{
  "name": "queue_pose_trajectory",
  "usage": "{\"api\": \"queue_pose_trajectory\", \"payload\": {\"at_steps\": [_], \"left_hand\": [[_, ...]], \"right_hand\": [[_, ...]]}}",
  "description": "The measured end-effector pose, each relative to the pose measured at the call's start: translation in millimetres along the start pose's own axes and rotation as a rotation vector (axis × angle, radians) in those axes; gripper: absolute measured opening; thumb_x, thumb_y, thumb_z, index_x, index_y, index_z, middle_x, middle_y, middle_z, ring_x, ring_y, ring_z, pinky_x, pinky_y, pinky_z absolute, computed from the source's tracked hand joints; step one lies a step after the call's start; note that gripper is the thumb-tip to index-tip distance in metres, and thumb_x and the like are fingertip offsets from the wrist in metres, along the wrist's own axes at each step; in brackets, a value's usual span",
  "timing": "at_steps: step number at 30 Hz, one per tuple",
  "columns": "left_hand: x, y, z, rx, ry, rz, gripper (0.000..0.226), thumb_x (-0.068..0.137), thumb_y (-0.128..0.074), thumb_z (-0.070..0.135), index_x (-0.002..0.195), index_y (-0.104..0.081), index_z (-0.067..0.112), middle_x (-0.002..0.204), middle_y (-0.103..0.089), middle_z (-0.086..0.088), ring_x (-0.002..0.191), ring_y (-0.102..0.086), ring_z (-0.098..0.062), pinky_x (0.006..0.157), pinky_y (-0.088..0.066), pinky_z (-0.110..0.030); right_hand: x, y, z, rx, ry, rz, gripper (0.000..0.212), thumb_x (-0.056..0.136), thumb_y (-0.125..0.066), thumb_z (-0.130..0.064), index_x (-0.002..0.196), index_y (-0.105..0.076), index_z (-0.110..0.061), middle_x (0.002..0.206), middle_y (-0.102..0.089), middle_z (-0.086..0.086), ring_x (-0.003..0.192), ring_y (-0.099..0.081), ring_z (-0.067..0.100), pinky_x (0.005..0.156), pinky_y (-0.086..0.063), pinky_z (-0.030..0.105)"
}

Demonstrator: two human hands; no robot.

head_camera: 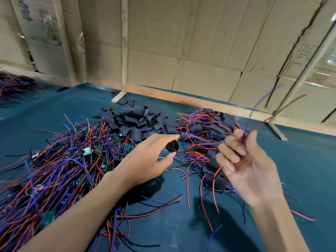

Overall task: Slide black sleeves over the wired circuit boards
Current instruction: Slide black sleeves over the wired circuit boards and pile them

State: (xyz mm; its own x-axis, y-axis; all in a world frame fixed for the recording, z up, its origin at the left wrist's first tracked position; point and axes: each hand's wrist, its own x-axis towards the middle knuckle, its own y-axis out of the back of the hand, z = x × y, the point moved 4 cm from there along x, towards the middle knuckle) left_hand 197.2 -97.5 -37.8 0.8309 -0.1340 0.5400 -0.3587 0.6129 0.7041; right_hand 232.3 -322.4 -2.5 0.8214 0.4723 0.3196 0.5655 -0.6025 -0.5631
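My left hand (149, 159) pinches a short black sleeve (172, 146) between thumb and forefinger, its open end facing me. My right hand (243, 160), raised and blurred, grips a thin bundle of wires (254, 110) that whips up and to the right; whether a board hangs on them is hidden. A heap of loose black sleeves (134, 120) lies at the middle back. To the left sprawls a tangle of red, blue and black wires with small green circuit boards (87, 151). Right of centre lies a pile of wired pieces with sleeves on them (209, 131).
Everything rests on a dark teal table covering (172, 224). Cardboard walls (200, 51) on wooden battens close off the back and right. Another wire bundle (14, 86) lies at the far left edge. Loose red and blue wires (209, 200) trail across the front.
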Motion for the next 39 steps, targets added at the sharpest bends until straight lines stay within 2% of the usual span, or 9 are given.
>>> {"api": "queue_pose_trajectory", "payload": {"at_steps": [4,9,14,18,21,27,33,37,39], "left_hand": [[-1,1,2,-0.025,-0.006,0.036,0.05,0.095,-0.064,0.03,0.143,-0.048,0.028,0.129,-0.055,0.017,0.122,-0.047,0.008,0.103,-0.028,-0.005],[-2,6,5,-0.073,-0.019,0.12,0.052,0.093,-0.067,0.024,0.142,-0.051,0.025,0.129,-0.059,0.016,0.107,-0.045,0.02,0.093,-0.027,0.0],[-3,9,5,-0.093,-0.008,0.177,0.05,0.091,-0.07,0.017,0.138,-0.056,0.021,0.115,-0.058,0.024,0.095,-0.046,0.02,0.08,-0.031,0.003],[-2,6,3,-0.104,-0.001,0.174,0.051,0.091,-0.07,0.02,0.139,-0.054,0.024,0.119,-0.055,0.024,0.095,-0.047,0.017,0.08,-0.032,0.003],[-1,5,-1,-0.164,0.065,0.187,0.049,0.091,-0.066,0.026,0.137,-0.051,0.035,0.114,-0.06,0.022,0.085,-0.053,-0.002,0.077,-0.038,-0.007],[-4,12,-4,-0.294,0.067,0.135,0.016,0.08,-0.038,0.011,0.087,-0.044,0.024,0.068,-0.043,0.005,0.06,-0.035,-0.014,0.057,-0.03,-0.026],[-4,16,19,0.257,-0.146,0.243,0.064,0.081,-0.058,0.057,0.137,-0.045,0.027,0.104,-0.05,0.012,0.088,-0.053,-0.007,0.064,-0.035,-0.024],[2,7,27,0.501,-0.188,0.302,0.087,0.087,-0.055,0.069,0.157,-0.024,0.028,0.079,-0.051,0.004,0.074,-0.051,-0.022,0.064,-0.046,-0.036],[4,5,25,0.607,-0.237,0.31,0.076,0.09,-0.057,0.065,0.154,-0.033,0.032,0.075,-0.047,0.001,0.073,-0.049,-0.026,0.065,-0.043,-0.041]], "right_hand": [[-5,8,-8,-0.599,0.207,0.224,0.013,0.082,-0.076,-0.031,0.083,-0.08,-0.018,0.07,-0.061,-0.007,0.061,-0.041,0.015,0.057,-0.033,0.022],[-15,-8,-6,-1.02,0.539,0.251,0.009,0.089,-0.072,-0.041,0.094,-0.08,-0.039,0.066,-0.051,-0.006,0.066,-0.045,0.016,0.067,-0.036,0.019],[-20,-18,1,-1.388,0.699,0.235,0.012,0.094,-0.069,-0.018,0.099,-0.08,-0.017,0.069,-0.049,0.001,0.065,-0.047,0.012,0.065,-0.035,0.016],[-18,-16,9,-1.465,0.679,0.205,0.013,0.09,-0.071,-0.012,0.098,-0.081,-0.01,0.069,-0.052,0.005,0.065,-0.051,0.021,0.067,-0.038,0.023],[-17,-11,11,-1.43,0.642,0.202,0.012,0.091,-0.071,-0.015,0.096,-0.081,-0.012,0.07,-0.053,0.001,0.065,-0.051,0.016,0.066,-0.038,0.022],[-13,-4,15,-1.428,0.515,0.123,0.017,0.096,-0.063,-0.023,0.09,-0.077,-0.016,0.064,-0.05,-0.009,0.06,-0.045,0.01,0.059,-0.034,0.019],[-11,-2,19,-1.495,0.441,0.089,0.017,0.094,-0.064,-0.025,0.088,-0.078,-0.016,0.064,-0.053,-0.011,0.06,-0.052,0.013,0.058,-0.041,0.029],[-12,-3,22,-1.532,0.401,0.048,0.017,0.094,-0.064,-0.027,0.09,-0.079,-0.02,0.063,-0.05,-0.01,0.058,-0.05,0.016,0.054,-0.045,0.04],[-11,-3,21,-1.544,0.41,0.05,0.018,0.095,-0.063,-0.027,0.087,-0.077,-0.021,0.062,-0.047,-0.009,0.058,-0.048,0.018,0.054,-0.044,0.042]]}}
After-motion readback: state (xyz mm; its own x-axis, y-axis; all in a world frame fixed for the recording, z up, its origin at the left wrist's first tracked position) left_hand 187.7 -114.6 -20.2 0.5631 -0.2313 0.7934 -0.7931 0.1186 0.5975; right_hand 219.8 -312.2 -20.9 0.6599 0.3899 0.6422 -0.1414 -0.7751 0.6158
